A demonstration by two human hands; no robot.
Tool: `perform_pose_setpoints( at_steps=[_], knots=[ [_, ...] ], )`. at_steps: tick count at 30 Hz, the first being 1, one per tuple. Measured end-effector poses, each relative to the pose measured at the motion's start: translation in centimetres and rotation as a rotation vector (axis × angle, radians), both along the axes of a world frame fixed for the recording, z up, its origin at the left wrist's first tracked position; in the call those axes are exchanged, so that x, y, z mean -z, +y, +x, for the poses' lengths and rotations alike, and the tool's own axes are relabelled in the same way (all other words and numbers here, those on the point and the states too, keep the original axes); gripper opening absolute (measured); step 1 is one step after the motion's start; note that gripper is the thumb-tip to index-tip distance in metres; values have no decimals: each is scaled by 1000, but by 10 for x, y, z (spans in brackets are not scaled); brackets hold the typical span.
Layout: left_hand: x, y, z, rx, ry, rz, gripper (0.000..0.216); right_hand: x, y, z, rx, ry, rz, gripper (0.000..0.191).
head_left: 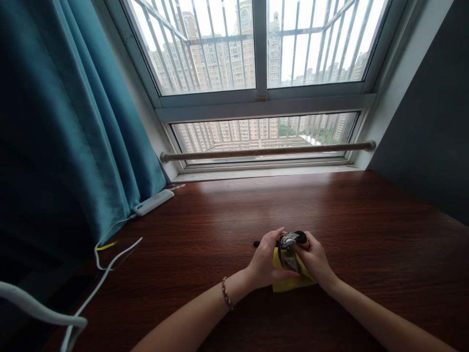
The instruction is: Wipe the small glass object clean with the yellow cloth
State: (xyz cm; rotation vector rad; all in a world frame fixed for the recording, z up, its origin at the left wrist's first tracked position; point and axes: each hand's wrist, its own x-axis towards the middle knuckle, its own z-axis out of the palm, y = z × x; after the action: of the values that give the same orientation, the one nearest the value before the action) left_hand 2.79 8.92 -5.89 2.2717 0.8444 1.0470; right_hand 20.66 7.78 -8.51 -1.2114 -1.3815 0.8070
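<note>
Basically a brown table [381,244] across the lower frame, window [261,58] at top centre, blue curtain [106,122] upper left, dark wall [432,122] upper right. Rail [267,152] crosses the window's lower part. White cable [98,288] lower left; white strip [153,202] left of centre, by the curtain's foot. Left hand [262,263] and right hand [318,260] just below and right of centre, fingers of both curled in, gripping a black-and-silver item [289,249] between them. Yellow cloth [289,284] wraps under it, partly hidden by the hands. Bracelet [227,293] on left wrist, lower centre. Black tip [256,243] just left of left hand; can't tell what it belongs to.
</note>
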Motion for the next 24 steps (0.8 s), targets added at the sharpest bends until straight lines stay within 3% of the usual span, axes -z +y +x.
perform_pose_setpoints(
  at_steps=[5,12,18,24],
  knots=[
    [-10,2,-5,36,18,-69,91,0,0,1,-107,7,32,32],
    [-2,8,-4,53,13,-113,94,-2,-1,1,-73,-1,-7,31],
    [0,2,0,74,-18,-99,116,-5,-6,-2,-70,12,-9,33],
    [-3,0,0,21,-37,-115,100,-2,-5,-2,-106,21,-44,37]
  ],
)
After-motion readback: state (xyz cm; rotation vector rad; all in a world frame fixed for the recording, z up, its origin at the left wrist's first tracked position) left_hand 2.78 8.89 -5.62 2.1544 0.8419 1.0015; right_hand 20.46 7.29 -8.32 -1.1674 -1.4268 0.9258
